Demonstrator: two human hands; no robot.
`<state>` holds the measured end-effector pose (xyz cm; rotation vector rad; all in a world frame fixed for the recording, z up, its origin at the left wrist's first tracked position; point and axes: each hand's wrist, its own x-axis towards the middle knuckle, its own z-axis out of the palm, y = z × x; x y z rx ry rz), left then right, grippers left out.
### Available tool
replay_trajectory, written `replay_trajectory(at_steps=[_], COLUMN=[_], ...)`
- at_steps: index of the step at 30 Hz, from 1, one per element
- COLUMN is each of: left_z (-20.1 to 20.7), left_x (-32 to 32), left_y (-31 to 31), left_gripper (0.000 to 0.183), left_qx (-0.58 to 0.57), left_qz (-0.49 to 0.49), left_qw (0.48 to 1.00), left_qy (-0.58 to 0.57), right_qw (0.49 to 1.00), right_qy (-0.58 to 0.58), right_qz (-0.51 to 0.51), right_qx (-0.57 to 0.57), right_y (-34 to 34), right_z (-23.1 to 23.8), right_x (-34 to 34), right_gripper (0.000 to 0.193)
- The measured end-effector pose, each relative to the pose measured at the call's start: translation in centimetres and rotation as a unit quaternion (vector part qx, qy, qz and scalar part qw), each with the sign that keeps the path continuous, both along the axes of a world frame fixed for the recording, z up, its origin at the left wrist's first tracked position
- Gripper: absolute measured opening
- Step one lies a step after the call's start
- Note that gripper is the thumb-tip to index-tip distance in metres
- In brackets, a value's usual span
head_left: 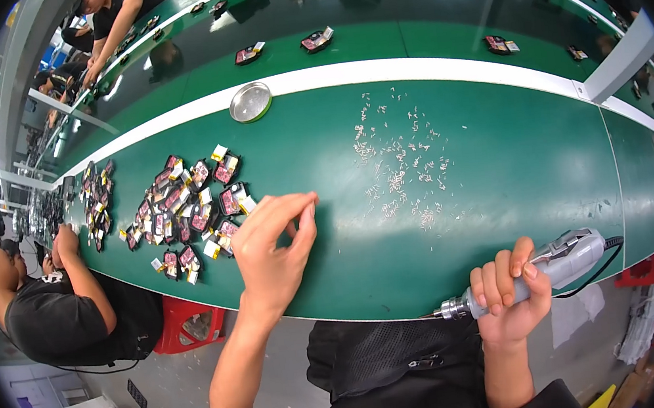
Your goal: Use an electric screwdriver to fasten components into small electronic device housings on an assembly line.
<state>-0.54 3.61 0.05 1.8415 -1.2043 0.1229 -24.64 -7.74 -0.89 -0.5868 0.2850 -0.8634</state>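
— Left hand (272,246)?
— Raised over the green worktop (498,162), thumb and fingertips pinched together. Cannot tell whether anything tiny sits in the pinch. No tool in it.

— Right hand (507,288)?
— Closed in a fist round a grey electric screwdriver (545,269), at 5 o'clock from the left hand. Lies almost level at the near edge of the worktop, metal tip pointing to 9 o'clock, black cable (600,259) trailing off at 3 o'clock.

— Nearest the left hand?
— A heap of small red-and-black parts with yellow tags (188,207), just beside, at 10 o'clock. Loosely piled, some touching, some apart.

— And further out?
— At 2 o'clock, a scatter of small silvery screws (402,164) spread loose over the worktop. At 12 o'clock, a round shallow metal dish (251,102), hard against the white strip (424,68) along the far edge. Past that strip, a second green belt (404,28) with a few single parts well apart.

— Anyone else?
— At 9 o'clock, a seated person in a black shirt (59,312), one hand at the worktop edge by another pile of parts (97,202). Red stool (188,324) beside. More people far off at 11 o'clock, leaning over the belt.
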Motion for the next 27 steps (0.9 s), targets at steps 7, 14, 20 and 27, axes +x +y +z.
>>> replay_trajectory(at_steps=[7, 14, 20, 27], left_z=[0.1, -1.8, -1.1, -1.6], left_x=[-6.8, -9.3, -9.6, -10.5], left_y=[3.6, 5.1, 5.2, 5.1], left_gripper=[0.001, 0.005, 0.009, 0.006], left_qx=[-0.053, -0.108, -0.086, -0.200], left_qz=[-0.059, -0.137, -0.104, -0.159], left_qw=[0.952, 0.898, 0.907, 0.779], left_qy=[0.295, 0.405, 0.399, 0.573], right_qw=[1.000, 0.992, 0.994, 0.991], right_qy=[-0.009, -0.099, -0.103, -0.135], right_qz=[0.000, 0.071, 0.045, 0.004], right_qx=[-0.008, -0.033, -0.010, -0.005], right_y=[0.0, 0.8, 1.1, 1.2], right_z=[1.5, 3.4, 3.4, 4.0], right_x=[1.4, 3.0, 2.6, 3.0], right_gripper=[0.014, 0.012, 0.011, 0.011])
